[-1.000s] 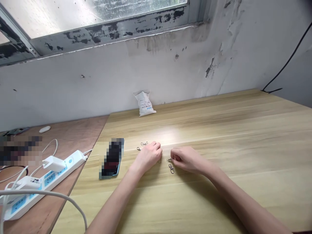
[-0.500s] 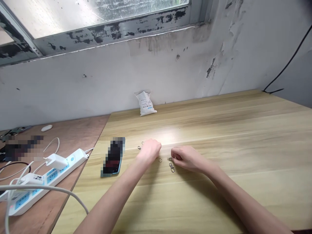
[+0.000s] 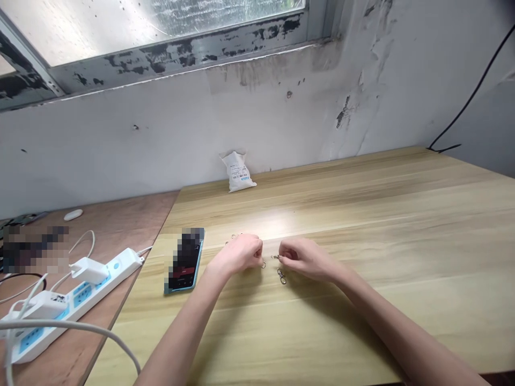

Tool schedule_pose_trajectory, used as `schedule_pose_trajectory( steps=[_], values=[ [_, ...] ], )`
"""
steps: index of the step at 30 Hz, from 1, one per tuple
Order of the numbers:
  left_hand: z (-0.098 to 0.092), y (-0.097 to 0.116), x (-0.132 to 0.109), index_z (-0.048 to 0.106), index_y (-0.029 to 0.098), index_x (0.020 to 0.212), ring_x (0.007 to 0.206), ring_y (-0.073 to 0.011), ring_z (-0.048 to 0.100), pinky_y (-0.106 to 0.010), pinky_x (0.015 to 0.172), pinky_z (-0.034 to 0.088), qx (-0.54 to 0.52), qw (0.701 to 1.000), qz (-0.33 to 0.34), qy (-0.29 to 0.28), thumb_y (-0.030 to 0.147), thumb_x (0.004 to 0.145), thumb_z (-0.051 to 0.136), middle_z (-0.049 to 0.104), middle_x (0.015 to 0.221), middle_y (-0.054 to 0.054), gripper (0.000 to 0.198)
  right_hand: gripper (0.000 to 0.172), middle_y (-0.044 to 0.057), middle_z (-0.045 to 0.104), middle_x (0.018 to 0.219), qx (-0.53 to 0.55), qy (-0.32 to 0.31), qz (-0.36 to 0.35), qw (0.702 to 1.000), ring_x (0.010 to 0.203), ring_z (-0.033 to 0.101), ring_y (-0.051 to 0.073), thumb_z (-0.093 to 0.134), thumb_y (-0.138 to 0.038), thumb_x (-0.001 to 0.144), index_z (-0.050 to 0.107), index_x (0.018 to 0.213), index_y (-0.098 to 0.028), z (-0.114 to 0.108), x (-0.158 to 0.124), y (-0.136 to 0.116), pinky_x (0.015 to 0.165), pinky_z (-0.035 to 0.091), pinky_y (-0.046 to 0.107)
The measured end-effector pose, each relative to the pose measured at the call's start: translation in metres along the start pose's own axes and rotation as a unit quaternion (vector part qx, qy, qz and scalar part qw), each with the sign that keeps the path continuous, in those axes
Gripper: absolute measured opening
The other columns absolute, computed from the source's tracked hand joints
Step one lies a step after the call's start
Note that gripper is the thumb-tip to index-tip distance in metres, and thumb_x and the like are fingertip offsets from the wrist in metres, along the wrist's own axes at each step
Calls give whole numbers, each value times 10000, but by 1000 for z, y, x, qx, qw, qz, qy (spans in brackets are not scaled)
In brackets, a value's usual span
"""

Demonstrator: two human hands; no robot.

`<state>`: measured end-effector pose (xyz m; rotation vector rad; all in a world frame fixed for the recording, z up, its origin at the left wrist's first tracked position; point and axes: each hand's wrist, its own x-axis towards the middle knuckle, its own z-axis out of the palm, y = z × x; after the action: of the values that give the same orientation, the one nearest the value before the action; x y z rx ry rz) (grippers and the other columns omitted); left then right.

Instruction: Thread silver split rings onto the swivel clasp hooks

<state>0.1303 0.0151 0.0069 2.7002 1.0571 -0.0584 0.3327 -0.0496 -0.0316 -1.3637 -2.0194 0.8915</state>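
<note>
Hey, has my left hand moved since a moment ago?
Yes, slightly: measured against the phone in a blue case, your left hand has shifted toward it, and its fingertips now stop just short of the small metal ring.

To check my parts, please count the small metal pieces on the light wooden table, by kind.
Swivel clasps: 2 (lower clasp, upper clasp at the right hand)
Small rings: 1 (ring by the left hand)
Pieces partly hidden behind the left hand, kind unclear: 2 (hidden pieces)
Total: 5
</note>
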Motion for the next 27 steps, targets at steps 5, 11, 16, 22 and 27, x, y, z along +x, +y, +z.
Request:
schedule_pose_trajectory(
  steps=[5,11,16,22,27],
  values=[
    [1,2,-13,594,203,720,659,-128,557,-223,568,370,-63,994,55,73,139,750,585,625,754,18,71,305,29,654,847,460,55,112,879,726,620,149,641,-479,831,518,826,-199,24,9,-12,688,481,290],
    [19,-5,-9,555,187,674,667,-139,535,-242,595,369,-73,988,62,117,149,782,601,609,724,8,123,403,28,701,823,579,80,175,792,757,674,156,827,-452,659,534,782,-205,41,11,-21,777,530,303],
    [29,-9,-9,554,190,733,686,-136,548,-247,638,399,-112,983,41,136,144,822,566,617,737,11,101,406,43,723,868,569,91,171,799,820,687,173,819,-496,668,550,766,-208,38,10,-20,812,539,317],
    [34,-10,-15,536,206,915,645,-125,559,-234,597,417,-293,948,-14,122,237,847,590,625,745,28,92,364,56,728,909,552,78,149,817,862,688,187,778,-484,732,554,792,-204,39,9,-16,838,531,344],
    [31,-19,-22,572,204,957,631,-120,545,-230,587,425,-327,938,-13,115,313,866,596,592,730,31,144,346,63,728,896,520,78,133,840,813,691,192,740,-484,771,547,815,-200,38,9,-12,791,527,355]
  ],
)
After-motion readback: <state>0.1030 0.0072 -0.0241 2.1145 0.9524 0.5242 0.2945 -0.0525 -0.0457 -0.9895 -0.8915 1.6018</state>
